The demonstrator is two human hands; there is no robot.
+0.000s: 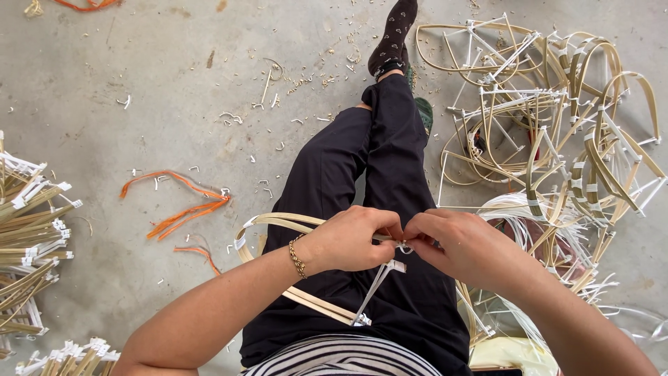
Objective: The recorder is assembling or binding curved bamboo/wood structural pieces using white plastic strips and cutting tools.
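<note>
The left hand [351,240] is curled almost shut, thumb and fingers pinching the bent bamboo frame [278,226] where its strips meet over the lap. The right hand [463,244] is closed narrowly too, its fingertips nipping a thin white plastic tie [404,247] at that same joint (the two hands nearly touch there). A gold bracelet [298,259] sits on the left wrist.

The person sits on a grey concrete floor [139,104] with legs in black trousers [390,160] stretched away, one foot in a dark patterned sock [394,35] at the far end. The floor is littered with small pale offcuts. Orange string scraps [188,207] lie to the left. A stack of bamboo sticks with white ends [28,237] fills the left edge, and a tangled heap of finished bamboo frames [563,118] lies to the right.

The held frame is a pale loop of flat strips, curving out left of the lap, with a white-tied cross stick [379,285] slanting down toward the near side.
</note>
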